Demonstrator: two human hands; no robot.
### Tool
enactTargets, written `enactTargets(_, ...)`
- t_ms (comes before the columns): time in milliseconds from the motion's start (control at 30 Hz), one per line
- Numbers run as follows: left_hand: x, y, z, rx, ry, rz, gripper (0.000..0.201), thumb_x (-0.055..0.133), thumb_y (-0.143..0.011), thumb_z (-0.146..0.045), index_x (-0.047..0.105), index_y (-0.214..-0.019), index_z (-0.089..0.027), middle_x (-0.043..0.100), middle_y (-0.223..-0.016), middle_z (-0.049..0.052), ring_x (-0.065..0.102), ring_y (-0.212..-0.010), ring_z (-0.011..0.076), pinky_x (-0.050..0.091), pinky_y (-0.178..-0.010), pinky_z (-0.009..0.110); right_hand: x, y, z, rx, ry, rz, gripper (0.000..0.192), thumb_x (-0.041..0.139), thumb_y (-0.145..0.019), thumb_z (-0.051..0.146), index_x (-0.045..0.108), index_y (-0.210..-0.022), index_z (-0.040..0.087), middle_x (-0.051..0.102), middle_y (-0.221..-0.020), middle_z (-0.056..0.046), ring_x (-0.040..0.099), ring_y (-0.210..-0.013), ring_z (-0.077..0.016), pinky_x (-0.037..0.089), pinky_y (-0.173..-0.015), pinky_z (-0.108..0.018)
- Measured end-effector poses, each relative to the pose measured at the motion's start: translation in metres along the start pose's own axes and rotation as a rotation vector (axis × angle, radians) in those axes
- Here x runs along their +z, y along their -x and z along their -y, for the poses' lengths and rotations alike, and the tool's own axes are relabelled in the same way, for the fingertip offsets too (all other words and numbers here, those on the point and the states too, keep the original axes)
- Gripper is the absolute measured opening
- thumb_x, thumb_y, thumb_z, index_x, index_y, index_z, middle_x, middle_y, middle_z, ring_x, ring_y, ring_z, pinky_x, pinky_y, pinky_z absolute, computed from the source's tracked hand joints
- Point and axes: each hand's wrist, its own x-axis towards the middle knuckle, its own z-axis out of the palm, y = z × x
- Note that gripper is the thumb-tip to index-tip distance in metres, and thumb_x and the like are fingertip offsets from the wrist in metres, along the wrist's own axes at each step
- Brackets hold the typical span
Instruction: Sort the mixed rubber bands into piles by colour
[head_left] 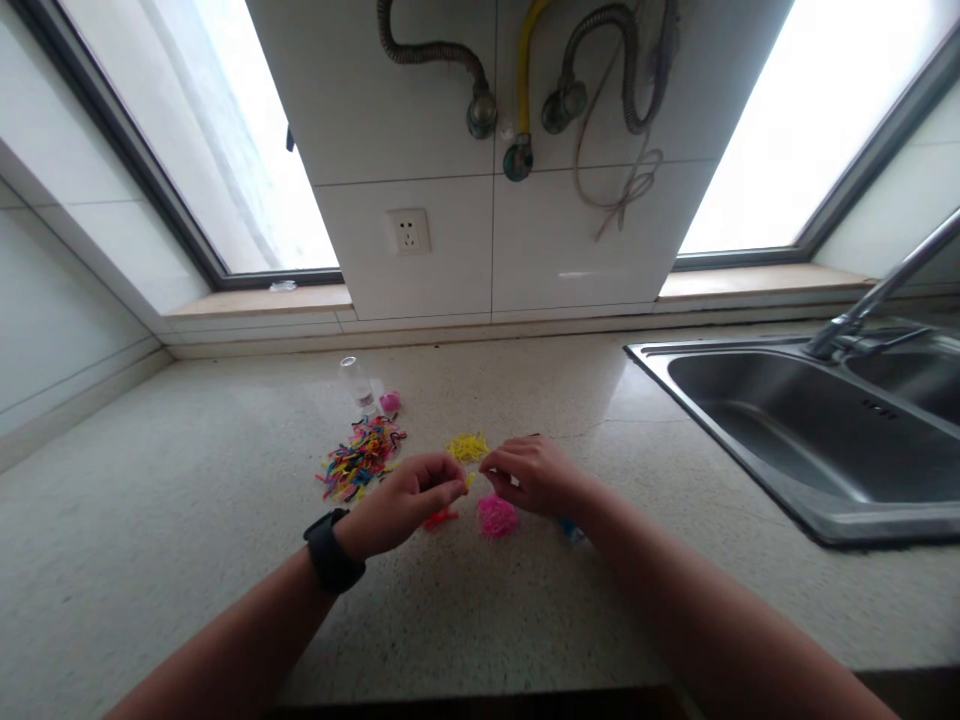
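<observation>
My left hand (427,488), with a black watch on the wrist, is closed in a pinch on a few small rubber bands (470,480), yellow with a bit of red. Facing it, my right hand (529,470) has thumb and fingers drawn together; what they hold, if anything, is too small to tell. Just beyond both hands lies a yellow pile of bands (466,447). A pink pile (496,516) sits below the right hand, and a red pile (440,519) is partly hidden by the left. Blue bands (570,529) show beside my right forearm. A mixed-colour heap (361,458) lies left of my left hand.
A clear plastic jar (355,384) stands behind the mixed heap, with a small pink item (390,402) beside it. To the right, a steel sink (750,420) with a faucet (847,325) is set into the speckled counter (187,520). A tiled wall with a socket (408,232) rises behind.
</observation>
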Motion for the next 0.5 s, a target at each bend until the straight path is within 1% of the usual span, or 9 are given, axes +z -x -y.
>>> enactTargets(67,-0.001,-0.002,0.006,-0.009,0.058,-0.001,0.023,0.062,-0.089,-0.038,0.06,-0.089,-0.014,0.049,-0.074,-0.003,0.04,-0.062,0.0079,0.033,-0.057,0.02,0.001,0.0,0.002,0.006,-0.009,-0.039,0.016,0.055,-0.091,0.021,0.063,-0.105,0.021,0.068,-0.078,-0.001,0.059,-0.068,-0.0124,0.037,-0.066,-0.026)
enactTargets(167,-0.002,-0.004,0.016,-0.03,0.154,-0.016,0.026,0.062,-0.088,-0.04,0.058,-0.089,-0.015,0.045,-0.071,-0.004,0.034,-0.058,0.0068,0.028,-0.052,0.019,0.002,0.0,0.006,0.037,-0.033,-0.131,0.021,0.056,-0.092,0.026,0.058,-0.113,0.021,0.068,-0.079,0.0,0.061,-0.068,-0.0121,0.038,-0.065,-0.025)
enactTargets(233,-0.002,-0.006,0.02,-0.048,0.189,-0.035,0.027,0.062,-0.087,-0.041,0.057,-0.089,-0.015,0.043,-0.07,-0.005,0.032,-0.056,0.0063,0.026,-0.051,0.018,0.004,-0.001,0.01,0.05,-0.044,-0.182,0.024,0.056,-0.093,0.029,0.056,-0.115,0.021,0.069,-0.08,0.0,0.061,-0.068,-0.0119,0.038,-0.065,-0.025)
enactTargets(333,0.001,-0.007,0.02,-0.075,0.153,-0.049,0.03,0.062,-0.086,-0.044,0.056,-0.087,-0.015,0.041,-0.065,-0.006,0.031,-0.053,0.0066,0.025,-0.049,0.019,0.004,-0.002,0.016,0.042,-0.055,-0.223,0.024,0.057,-0.094,0.034,0.056,-0.115,0.022,0.069,-0.081,0.0,0.062,-0.07,-0.012,0.038,-0.065,-0.025)
enactTargets(500,0.003,-0.007,0.016,-0.063,0.055,-0.048,0.033,0.061,-0.086,-0.047,0.057,-0.085,-0.015,0.041,-0.064,-0.006,0.031,-0.053,0.0074,0.025,-0.048,0.019,0.003,-0.003,0.022,-0.011,-0.07,-0.22,0.022,0.057,-0.095,0.037,0.059,-0.112,0.023,0.069,-0.081,0.0,0.062,-0.069,-0.0118,0.037,-0.064,-0.025)
